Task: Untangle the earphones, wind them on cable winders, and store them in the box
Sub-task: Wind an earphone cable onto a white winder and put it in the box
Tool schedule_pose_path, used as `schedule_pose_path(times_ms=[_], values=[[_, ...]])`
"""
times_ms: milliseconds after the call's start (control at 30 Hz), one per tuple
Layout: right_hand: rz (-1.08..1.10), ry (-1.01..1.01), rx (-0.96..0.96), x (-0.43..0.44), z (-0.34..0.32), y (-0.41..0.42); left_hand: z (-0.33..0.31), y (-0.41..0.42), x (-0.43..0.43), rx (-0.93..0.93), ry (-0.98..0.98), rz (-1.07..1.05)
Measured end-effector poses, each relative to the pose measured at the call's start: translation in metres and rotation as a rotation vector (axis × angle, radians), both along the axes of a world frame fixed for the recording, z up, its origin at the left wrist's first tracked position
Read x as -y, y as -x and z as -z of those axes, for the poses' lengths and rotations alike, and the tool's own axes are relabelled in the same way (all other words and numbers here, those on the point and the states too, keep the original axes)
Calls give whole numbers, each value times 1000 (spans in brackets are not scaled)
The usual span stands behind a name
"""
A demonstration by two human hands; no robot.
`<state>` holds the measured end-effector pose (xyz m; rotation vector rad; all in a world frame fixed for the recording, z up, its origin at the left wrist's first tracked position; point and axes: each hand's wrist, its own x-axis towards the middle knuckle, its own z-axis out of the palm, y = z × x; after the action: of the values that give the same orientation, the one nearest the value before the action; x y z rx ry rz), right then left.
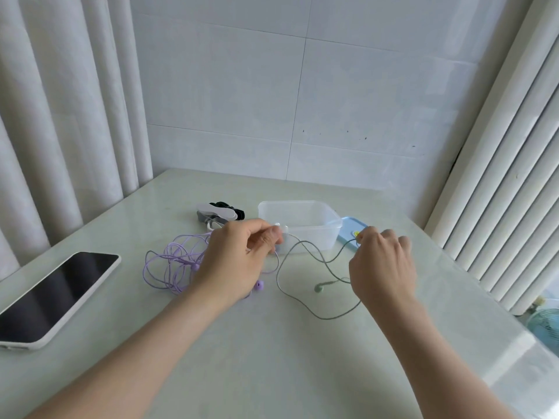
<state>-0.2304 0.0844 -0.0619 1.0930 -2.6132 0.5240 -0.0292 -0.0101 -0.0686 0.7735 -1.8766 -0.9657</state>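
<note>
My left hand (239, 258) pinches one end of the grey-green earphone cable (305, 255) in front of the clear plastic box (302, 225). My right hand (382, 264) pinches the same cable further along, near the box's blue lid (352, 234). The cable sags between my hands and loops down onto the table, with a green earbud (319, 287) lying there. A tangled purple earphone (172, 261) lies left of my left hand, one purple bud (259, 285) showing under my wrist. Cable winders (219, 214), white, grey and black, are piled behind it.
A phone in a white case (57, 294) lies face up at the left of the pale table (272, 343). Curtains hang on the left, a white radiator stands on the right, and a tiled wall backs the table.
</note>
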Motion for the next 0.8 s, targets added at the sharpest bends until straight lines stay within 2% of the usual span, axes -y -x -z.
schedule_pose_path(times_ms=[100,167,233,300,367,433,500,600,733,800], values=[[-10,-69,54,1,-2,-1,-1,2,-1,-19,4,42],[-27,-61,102,3,-2,-7,2,4,-1,33,63,93],[-95,98,60,3,-3,-14,6,5,-3,100,169,105],[-321,413,39,2,-7,-25,6,7,-5,134,237,116],[-583,602,38,1,-9,-37,3,8,-7,152,278,138],[-784,625,46,2,-5,-54,1,9,-9,146,301,137],[-896,588,59,8,6,-67,1,7,-9,127,314,68],[-883,523,78,23,20,-70,3,6,-5,81,303,-17],[-736,449,-117,40,32,-63,-5,0,7,9,439,-148],[-663,477,-182,45,37,-60,-10,-3,19,6,426,-257]])
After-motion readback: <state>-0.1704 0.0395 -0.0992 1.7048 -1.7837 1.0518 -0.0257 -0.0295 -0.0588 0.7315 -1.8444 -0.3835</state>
